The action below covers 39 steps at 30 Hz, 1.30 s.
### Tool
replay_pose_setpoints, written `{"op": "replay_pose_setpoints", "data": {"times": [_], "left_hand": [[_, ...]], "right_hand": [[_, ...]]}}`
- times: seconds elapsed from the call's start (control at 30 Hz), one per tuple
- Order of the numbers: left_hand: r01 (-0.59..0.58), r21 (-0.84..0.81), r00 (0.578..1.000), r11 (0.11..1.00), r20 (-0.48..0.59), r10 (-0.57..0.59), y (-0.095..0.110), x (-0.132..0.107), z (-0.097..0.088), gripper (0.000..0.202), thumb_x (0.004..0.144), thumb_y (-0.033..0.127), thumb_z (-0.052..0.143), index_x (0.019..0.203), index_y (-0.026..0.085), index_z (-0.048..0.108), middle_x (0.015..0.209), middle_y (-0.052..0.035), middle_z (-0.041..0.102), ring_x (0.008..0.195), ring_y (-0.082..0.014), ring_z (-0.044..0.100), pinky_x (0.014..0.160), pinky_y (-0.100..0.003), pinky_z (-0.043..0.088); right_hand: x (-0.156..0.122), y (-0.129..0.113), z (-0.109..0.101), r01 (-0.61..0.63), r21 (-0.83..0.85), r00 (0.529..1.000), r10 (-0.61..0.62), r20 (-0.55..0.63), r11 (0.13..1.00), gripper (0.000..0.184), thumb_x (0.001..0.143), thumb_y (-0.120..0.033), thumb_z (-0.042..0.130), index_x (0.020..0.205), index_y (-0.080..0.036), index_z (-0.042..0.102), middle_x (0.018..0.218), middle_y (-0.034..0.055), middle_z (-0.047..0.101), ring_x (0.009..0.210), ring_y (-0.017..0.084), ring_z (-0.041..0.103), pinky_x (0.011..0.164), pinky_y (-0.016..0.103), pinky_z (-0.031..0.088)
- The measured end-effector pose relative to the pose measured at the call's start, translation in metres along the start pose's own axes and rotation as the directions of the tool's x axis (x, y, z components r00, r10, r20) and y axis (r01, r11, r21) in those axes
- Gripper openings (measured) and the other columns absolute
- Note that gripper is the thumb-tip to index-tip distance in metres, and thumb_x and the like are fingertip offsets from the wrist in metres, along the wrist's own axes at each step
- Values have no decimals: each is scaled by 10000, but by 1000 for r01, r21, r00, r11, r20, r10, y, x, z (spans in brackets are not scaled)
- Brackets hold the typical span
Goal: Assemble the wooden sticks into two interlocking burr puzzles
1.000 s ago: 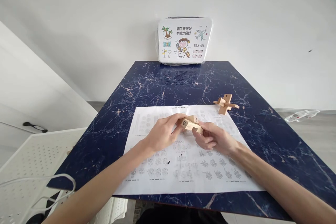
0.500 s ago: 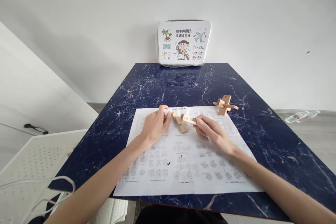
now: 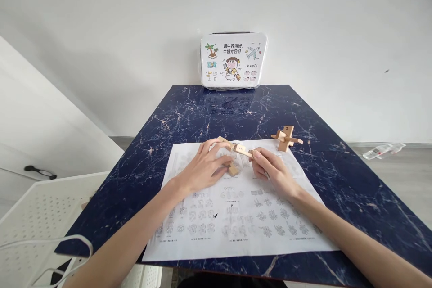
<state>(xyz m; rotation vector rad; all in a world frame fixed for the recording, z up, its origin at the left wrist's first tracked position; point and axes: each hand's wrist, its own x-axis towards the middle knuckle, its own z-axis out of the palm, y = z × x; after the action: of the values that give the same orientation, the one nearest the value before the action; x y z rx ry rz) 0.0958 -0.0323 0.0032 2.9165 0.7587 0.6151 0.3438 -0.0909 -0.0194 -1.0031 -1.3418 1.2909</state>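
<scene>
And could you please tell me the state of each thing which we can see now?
Marked block, held at one end.
Right grip, closed on it.
Left grip, spread and curved; hold unclear.
Other wood, partly hidden; piece count unclear.
Sheet, spread out, partly covered.
Cross, pieces joined.
Case, upright, wrapped.
Table, partly covered.

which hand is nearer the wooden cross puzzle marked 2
Right. The right hand is in front and slightly left of the wooden cross puzzle, apart from it; the left hand is farther left, over the printed sheet.
</scene>
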Motion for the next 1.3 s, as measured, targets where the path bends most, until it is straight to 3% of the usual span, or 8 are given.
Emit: {"op": "replay_pose_setpoints", "data": {"times": [0.13, 0.23, 0.4, 0.57, 0.8, 0.97, 1.13, 1.3], "left_hand": [[70, -121, 997, 990, -19, -73, 1, 2, 2, 125, 1070, 306, 594, 1096, 213, 674, 1208, -92, 719, 1214, -301, 612, 1063, -523, 502], [259, -405, 960, 877, 6, -280, 7, 5, 3, 264, 1104, 407, 516, 1200, 195, 639, 978, -58, 737, 805, -198, 679, 780, -368, 556], [396, -862, 869, 315, 242, -432, 20, 14, 1, 395, 1108, 511, 449, 1229, 163, 593, 855, -15, 624, 570, -104, 538, 576, -275, 448], [379, -922, 849, -83, 382, -364, 29, 17, -4, 368, 1100, 501, 472, 1085, 157, 604, 867, -1, 544, 539, -69, 466, 568, -277, 448], [427, -897, 818, -117, 438, -372, 34, 15, 0, 329, 1088, 489, 507, 1149, 177, 593, 758, 46, 448, 516, -71, 369, 552, -262, 442], [517, -853, 777, -72, 503, -378, 33, 14, 2, 301, 1083, 498, 510, 1134, 212, 586, 635, 102, 275, 468, -80, 269, 509, -243, 430], [456, -882, 811, -116, 466, -355, 33, 16, 0, 438, 1031, 616, 562, 901, 197, 570, 670, 81, 355, 478, -65, 291, 516, -254, 447], [367, -913, 842, -178, 407, -355, 31, 16, 4, 427, 968, 579, 702, 911, 159, 651, 707, 62, 407, 553, -72, 333, 619, -262, 474]], "right_hand": [[2, 0, -1, 5, -10, 998, -6, -62, 1000, 447, 1054, -613, 541, 802, -256, 447, 665, -47, 346, 563, 151, 297, 531, 325, 255], [4, 0, 0, 4, -30, 994, -7, -111, 1000, 456, 1039, -645, 543, 807, -261, 462, 680, -41, 362, 558, 156, 312, 528, 330, 267], [3, -1, 0, 56, -96, 990, -67, -122, 994, 406, 1070, -613, 505, 873, -259, 531, 708, -23, 451, 588, 169, 389, 576, 344, 319], [-1, -8, 3, 98, -110, 992, -106, -66, 989, 371, 1095, -569, 487, 903, -255, 540, 698, -24, 491, 575, 160, 396, 586, 345, 327], [-3, -13, 6, 152, -132, 987, -158, -37, 980, 341, 1087, -576, 493, 1018, -258, 594, 674, -33, 478, 572, 161, 419, 574, 337, 373], [-2, -11, 2, 131, 43, 988, -134, 82, 990, 323, 1061, -567, 548, 1066, -267, 668, 978, 57, 625, 727, 193, 575, 621, 358, 487], [-3, -9, 3, 77, 93, 980, -93, 175, 993, 284, 1063, -509, 580, 1002, -270, 720, 994, 62, 684, 840, 225, 650, 802, 415, 549], [-2, -12, 4, 46, 168, 986, -72, 150, 985, 258, 1057, -495, 603, 1030, -275, 735, 1065, 75, 730, 939, 251, 692, 912, 458, 555]]}}
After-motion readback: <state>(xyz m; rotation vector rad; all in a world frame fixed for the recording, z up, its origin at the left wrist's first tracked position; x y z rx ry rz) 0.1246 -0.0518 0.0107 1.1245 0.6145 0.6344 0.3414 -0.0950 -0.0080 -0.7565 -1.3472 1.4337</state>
